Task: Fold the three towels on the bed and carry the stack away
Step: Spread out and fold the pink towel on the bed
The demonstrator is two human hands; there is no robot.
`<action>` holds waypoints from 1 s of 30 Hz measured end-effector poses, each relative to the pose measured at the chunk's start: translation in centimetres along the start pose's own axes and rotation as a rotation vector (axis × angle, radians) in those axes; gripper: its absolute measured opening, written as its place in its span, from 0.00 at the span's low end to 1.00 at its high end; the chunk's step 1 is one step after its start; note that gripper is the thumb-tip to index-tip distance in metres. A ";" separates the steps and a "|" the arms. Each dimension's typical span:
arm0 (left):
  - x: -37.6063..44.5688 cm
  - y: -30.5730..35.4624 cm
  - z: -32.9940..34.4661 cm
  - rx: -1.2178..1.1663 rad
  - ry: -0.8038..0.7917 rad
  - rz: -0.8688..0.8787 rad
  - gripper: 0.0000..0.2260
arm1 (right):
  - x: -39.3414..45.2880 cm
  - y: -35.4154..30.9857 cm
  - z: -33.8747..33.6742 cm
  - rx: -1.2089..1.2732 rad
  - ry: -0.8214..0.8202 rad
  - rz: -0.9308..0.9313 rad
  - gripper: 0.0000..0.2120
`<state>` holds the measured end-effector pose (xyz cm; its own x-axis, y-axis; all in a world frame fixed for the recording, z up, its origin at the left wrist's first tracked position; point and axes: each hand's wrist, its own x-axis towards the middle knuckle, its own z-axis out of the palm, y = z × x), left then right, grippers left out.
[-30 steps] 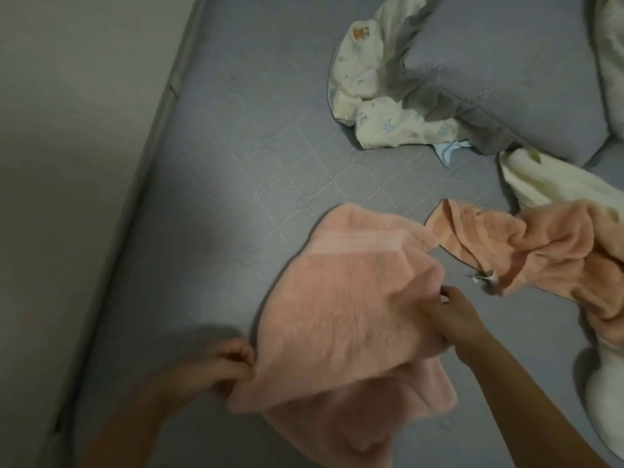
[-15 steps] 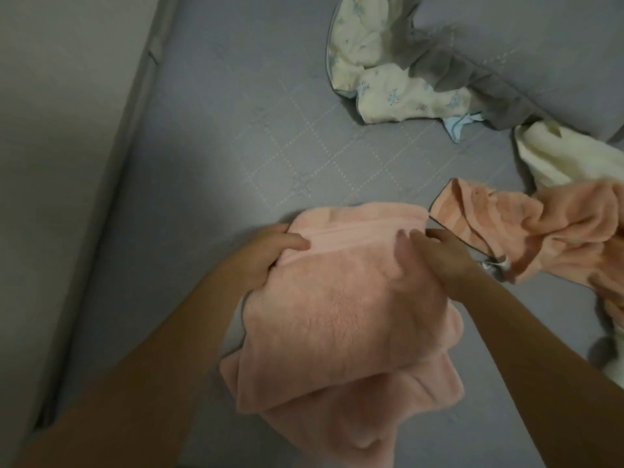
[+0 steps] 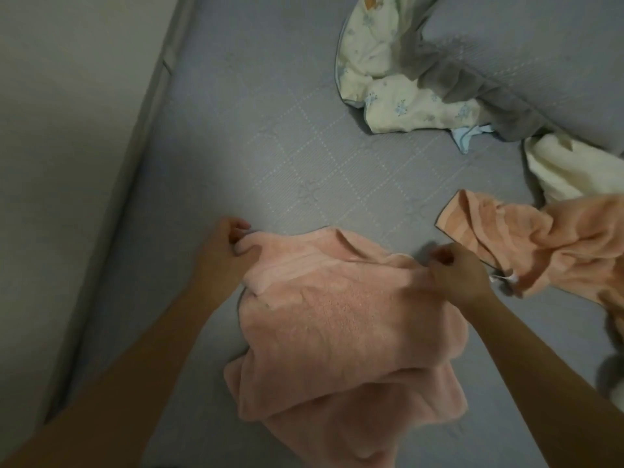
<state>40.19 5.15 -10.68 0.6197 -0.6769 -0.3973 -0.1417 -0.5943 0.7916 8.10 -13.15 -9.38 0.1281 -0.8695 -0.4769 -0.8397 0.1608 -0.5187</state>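
A pale pink towel lies doubled over on the grey bed in front of me, its lower layers bunched. My left hand pinches the towel's far left corner. My right hand pinches its far right corner. The far edge is stretched between them. A crumpled peach striped towel lies to the right, close to my right hand. A cream towel lies behind it at the right edge.
A cream printed blanket with a grey cloth over it is heaped at the far right. The bed's left edge meets a pale wall.
Both hands carried the towel's near edge up to its far edge, folding it in half. They have since spread apart to the far corners and pulled the edge out wide.
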 end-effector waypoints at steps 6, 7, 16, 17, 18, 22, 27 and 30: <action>0.1 -0.4 -1.2 -0.079 0.029 -0.352 0.10 | 1.3 -4.6 2.3 -0.018 -0.116 -0.175 0.23; -0.4 -0.7 -1.3 -0.068 -0.096 -0.380 0.10 | 1.2 -5.5 2.9 -0.053 -0.210 -0.221 0.28; -2.1 -1.6 -3.7 -0.092 -0.497 -0.203 0.20 | -0.9 -4.6 3.9 -0.313 -0.277 -0.479 0.31; -2.1 -1.8 -3.8 -0.123 -0.538 -0.233 0.23 | -0.8 -4.2 3.7 -0.356 -0.261 -0.481 0.24; -2.1 -1.9 -3.8 -0.105 -0.576 -0.245 0.24 | -0.6 -3.9 3.5 -0.377 -0.258 -0.476 0.16; -1.4 -2.0 -4.2 0.059 -0.408 -0.227 0.13 | 1.1 -3.8 2.3 -0.224 -0.166 -0.347 0.11; 4.5 2.1 -4.9 -0.238 0.060 -0.171 0.08 | 5.9 -6.7 -1.2 -0.048 0.094 -0.205 0.13; 9.2 5.7 -3.7 -0.365 0.248 -0.101 0.10 | 9.1 -9.4 -2.8 0.099 0.157 -0.159 0.14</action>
<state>47.95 -2.90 -8.13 0.7891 -0.4720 -0.3931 0.1830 -0.4302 0.8840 15.65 -23.82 -6.88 0.1645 -0.9482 -0.2717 -0.7589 0.0543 -0.6489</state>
